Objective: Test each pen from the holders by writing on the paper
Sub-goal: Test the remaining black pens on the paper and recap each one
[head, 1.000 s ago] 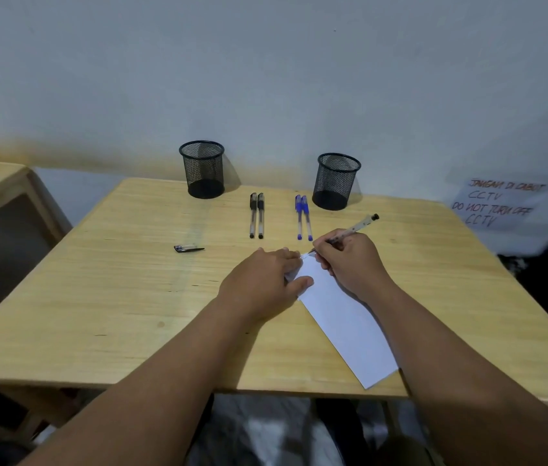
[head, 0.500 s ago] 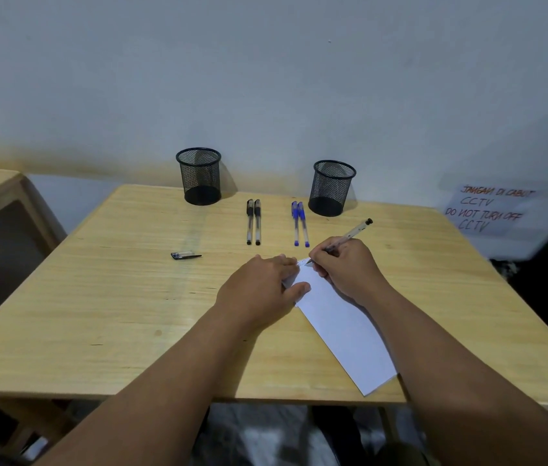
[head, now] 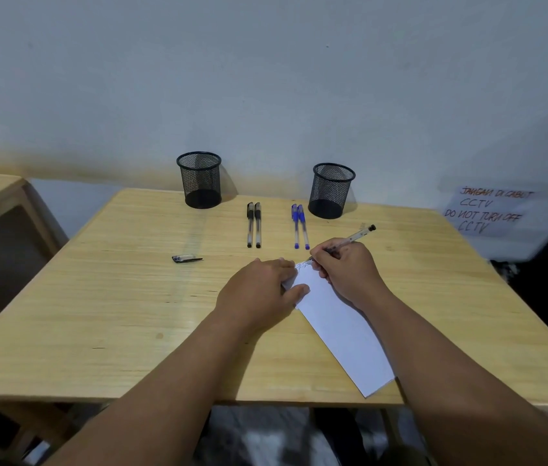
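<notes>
— What are the hands doing?

— The right hand [head: 346,270] is gripping a clear pen [head: 350,237] in a writing hold, its tip touching the far end of the white paper [head: 339,326], where a few scribbles are showing. The left hand [head: 259,294] is lying flat with relaxed fingers, pressing down on the paper's far left corner, the thumb on the sheet.

— And where is the paper sitting?

— It is lying slantwise on the bench [head: 97,314], its near corner reaching just over the front edge, right of the middle.

— Where are the other pens lying?

— Just beyond the hands, two black pens [head: 253,225] are lying side by side, and two blue pens [head: 299,226] are lying beside them to the right, all pointing toward the back edge. A loose pen cap [head: 186,259] is lying well to the left of the hands.

— The holders?

— Two black mesh holders are standing upright near the back edge: the left holder [head: 199,179] behind the black pens, the right holder [head: 332,190] just beside the blue ones. A handwritten sign [head: 491,210] is leaning off the bench's right back corner.
</notes>
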